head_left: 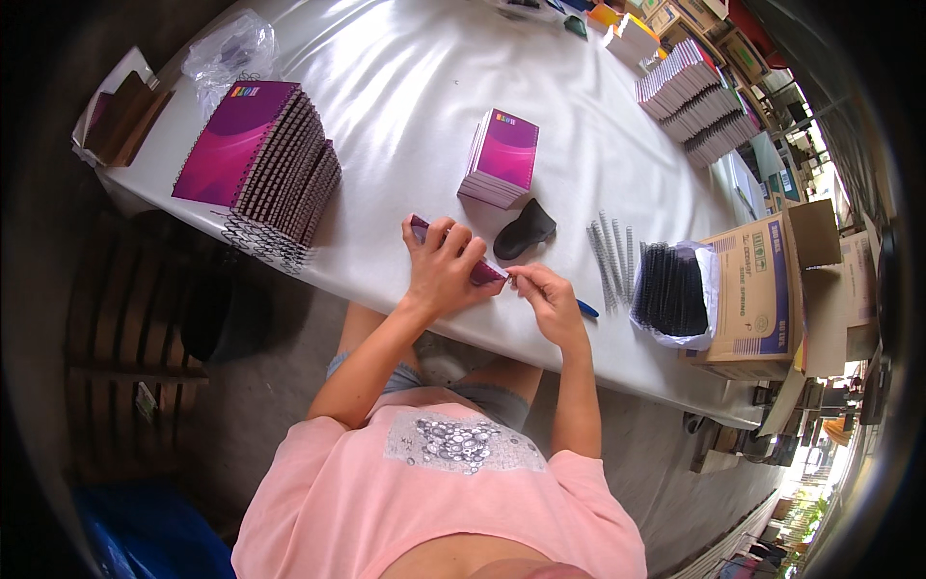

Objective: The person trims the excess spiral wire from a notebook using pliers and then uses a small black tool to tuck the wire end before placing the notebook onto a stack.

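My left hand (444,262) is wrapped over a small purple notebook (488,274), held on edge near the front of the table. Much of the notebook is hidden under the fingers. At its right corner, my right hand (546,297) is closed in a pinch; what lies between thumb and finger is too small to make out. Just beyond the hands sits a black, rounded object (526,230), its kind unclear. Behind that stands a short stack of purple-covered notebooks (503,159). Several loose wire spirals (611,259) lie to the right of my right hand.
A tall stack of spiral-bound purple notebooks (253,159) stands at the left, near a clear plastic bag (230,53). On the right, a cardboard box (757,289) lies beside a bundle of black spirals (672,291). More bound notebooks (696,101) are piled at the far right. A blue pen-like item (587,309) lies by the front edge.
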The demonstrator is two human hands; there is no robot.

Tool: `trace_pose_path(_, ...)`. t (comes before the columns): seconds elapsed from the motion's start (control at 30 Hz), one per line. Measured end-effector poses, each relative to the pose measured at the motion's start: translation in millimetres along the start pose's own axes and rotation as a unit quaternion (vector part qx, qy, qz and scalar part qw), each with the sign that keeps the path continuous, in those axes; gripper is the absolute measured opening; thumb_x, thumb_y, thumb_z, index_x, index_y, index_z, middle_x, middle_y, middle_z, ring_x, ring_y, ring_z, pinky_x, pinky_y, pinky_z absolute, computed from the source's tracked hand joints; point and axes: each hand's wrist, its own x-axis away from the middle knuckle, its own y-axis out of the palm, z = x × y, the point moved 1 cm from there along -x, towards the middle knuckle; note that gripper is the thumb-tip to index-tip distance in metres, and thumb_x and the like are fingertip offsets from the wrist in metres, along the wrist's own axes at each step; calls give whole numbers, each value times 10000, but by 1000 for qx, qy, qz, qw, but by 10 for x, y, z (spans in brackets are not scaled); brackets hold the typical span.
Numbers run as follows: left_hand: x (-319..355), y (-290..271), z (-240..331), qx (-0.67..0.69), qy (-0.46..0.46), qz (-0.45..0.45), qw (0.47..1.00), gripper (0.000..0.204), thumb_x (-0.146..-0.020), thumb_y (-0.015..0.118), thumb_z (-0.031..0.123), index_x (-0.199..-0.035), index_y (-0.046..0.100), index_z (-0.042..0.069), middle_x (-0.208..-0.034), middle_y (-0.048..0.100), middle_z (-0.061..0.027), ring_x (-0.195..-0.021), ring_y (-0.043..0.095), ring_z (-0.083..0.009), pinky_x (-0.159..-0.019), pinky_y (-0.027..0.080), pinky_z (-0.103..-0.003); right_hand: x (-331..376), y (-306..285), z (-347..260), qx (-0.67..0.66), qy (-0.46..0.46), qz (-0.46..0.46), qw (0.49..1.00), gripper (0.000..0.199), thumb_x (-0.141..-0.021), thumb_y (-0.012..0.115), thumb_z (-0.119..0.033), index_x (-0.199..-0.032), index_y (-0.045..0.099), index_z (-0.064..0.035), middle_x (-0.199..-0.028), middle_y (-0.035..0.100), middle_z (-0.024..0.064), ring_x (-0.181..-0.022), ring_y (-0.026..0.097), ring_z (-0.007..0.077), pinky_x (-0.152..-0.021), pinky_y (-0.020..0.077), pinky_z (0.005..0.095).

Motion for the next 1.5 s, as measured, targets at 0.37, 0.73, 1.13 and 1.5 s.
trace_pose_path(0.37,7,-20,-35,-13,1,-27,1000,510,-619,669,628,-798,572,160,-876,494,-4,-970,451,-206,-855,239,-564,-84,-13,-69,54,-48,-47,996,226,-928,435,19,-1028,631,-32,-709,507,26,-625,448,77,-590,411,233)
trace_pose_path(0.73,-30,-41,-58,-8,16,-61,998,433,-668,657,571,-809,576,170,-869,497,26,-984,473,-175,-889,236,-572,-37,-145,-26,69,-51,-39,996,327,-829,641,-28,-1146,560,-37,-883,590,89,-626,513,86,-576,460,235)
trace_pose_path(1.13,-77,-142,-190,73,9,-85,994,513,-632,686,588,-835,567,132,-936,506,-27,-1059,465,-220,-926,277,-507,-680,-281,571,336,-165,-58,925,475,-667,516,102,-1072,606,-130,-1176,565,94,-1148,489,293,-970,387,413)
trace_pose_path(1.5,-56,-153,-198,86,5,-84,993,548,-620,735,579,-777,537,93,-990,499,-67,-1161,428,-286,-1025,190,-565,-382,-66,326,-206,-14,-67,976,119,-721,637,20,-825,694,33,-833,612,123,-785,617,210,-761,501,314)
